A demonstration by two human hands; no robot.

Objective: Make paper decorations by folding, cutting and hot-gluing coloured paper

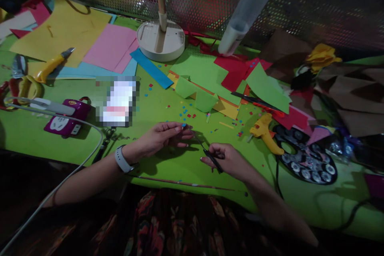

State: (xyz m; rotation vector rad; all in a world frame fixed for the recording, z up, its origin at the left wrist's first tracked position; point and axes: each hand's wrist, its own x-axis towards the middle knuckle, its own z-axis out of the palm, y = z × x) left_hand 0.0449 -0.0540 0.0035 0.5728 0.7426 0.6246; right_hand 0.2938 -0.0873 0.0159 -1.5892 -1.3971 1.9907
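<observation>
My left hand (pixel 163 137), with a white watch on the wrist, hovers low over the green table (pixel 168 164) and pinches a tiny blue paper bit (pixel 183 125) at its fingertips. My right hand (pixel 228 160) is closed round the black handles of small scissors (pixel 207 153), whose blades point up and left toward the blue bit. Small coloured paper scraps (pixel 187 114) lie scattered just beyond both hands.
Coloured paper sheets (pixel 210 76) cover the back of the table. A fan base (pixel 160 40) and a tilted bottle (pixel 240 24) stand behind. A yellow glue gun (pixel 265 130), a round paint palette (pixel 309 160), a purple box (pixel 67 118), a yellow cutter (pixel 51 64) and a white cable (pixel 75 168) lie around.
</observation>
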